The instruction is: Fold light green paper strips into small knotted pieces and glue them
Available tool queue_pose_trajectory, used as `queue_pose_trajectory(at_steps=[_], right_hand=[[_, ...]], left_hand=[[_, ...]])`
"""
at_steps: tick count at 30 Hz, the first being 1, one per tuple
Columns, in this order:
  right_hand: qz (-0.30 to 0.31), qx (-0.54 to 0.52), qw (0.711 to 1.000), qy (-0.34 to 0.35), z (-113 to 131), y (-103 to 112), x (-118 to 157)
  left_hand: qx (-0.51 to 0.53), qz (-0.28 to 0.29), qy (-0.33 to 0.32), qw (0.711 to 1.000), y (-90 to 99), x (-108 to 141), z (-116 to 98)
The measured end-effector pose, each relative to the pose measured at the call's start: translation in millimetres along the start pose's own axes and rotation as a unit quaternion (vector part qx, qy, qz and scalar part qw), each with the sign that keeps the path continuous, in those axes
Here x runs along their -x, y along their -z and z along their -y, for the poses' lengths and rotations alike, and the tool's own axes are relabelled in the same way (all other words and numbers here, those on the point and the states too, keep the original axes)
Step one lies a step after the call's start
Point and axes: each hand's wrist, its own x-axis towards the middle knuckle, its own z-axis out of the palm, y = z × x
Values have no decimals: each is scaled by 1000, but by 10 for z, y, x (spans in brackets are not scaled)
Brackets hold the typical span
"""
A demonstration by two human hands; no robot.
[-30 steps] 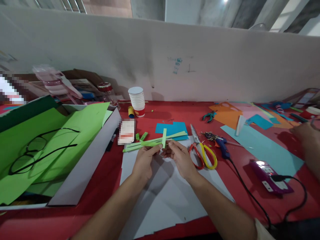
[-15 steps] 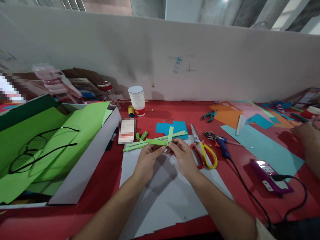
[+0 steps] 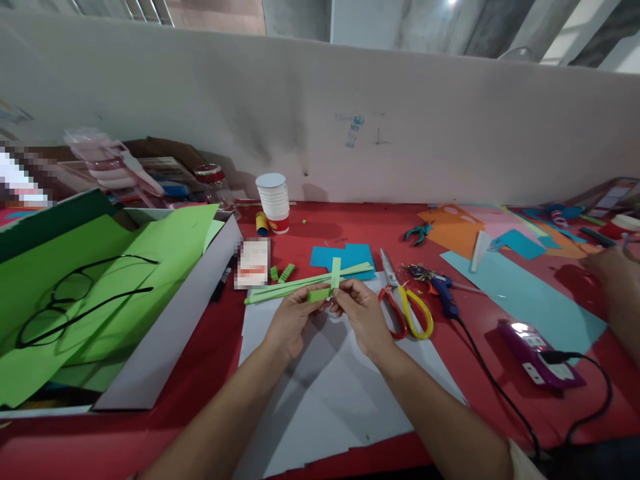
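Two light green paper strips (image 3: 336,272) meet at an angle between my hands, one upright and one running left. My left hand (image 3: 296,315) pinches the sideways strip, and my right hand (image 3: 357,308) pinches the base of the upright one. Both hands are above white paper (image 3: 330,387). Just behind them lie long green strips (image 3: 280,290) and blue paper pieces (image 3: 360,255). Small folded green pieces (image 3: 287,273) rest to the left. Scissors (image 3: 405,297) with red and yellow handles lie right of my right hand.
On the left, an open box (image 3: 165,333) holds green sheets and glasses (image 3: 60,303). Stacked paper cups (image 3: 273,203) stand behind. To the right are a glue gun (image 3: 444,293), a purple device (image 3: 540,360) with a cord, pliers (image 3: 419,232) and another person's hand (image 3: 607,270).
The green strip at my left hand now shows a shorter visible length, and my left fingers sit over more of it. The upright strip has shifted slightly left.
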Motion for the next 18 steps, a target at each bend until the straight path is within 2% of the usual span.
queue_pose_trajectory(at_steps=[5, 10, 18], right_hand=[[15, -22, 1000, -4, -15, 1, 16], [33, -25, 999, -10, 9, 12, 10], [46, -20, 999, -18, 55, 15, -15]], left_hand=[[-5, 32, 6, 999, 8, 13, -33], [-35, 14, 26, 999, 49, -16, -80], [-75, 33, -2, 997, 139, -79, -119]])
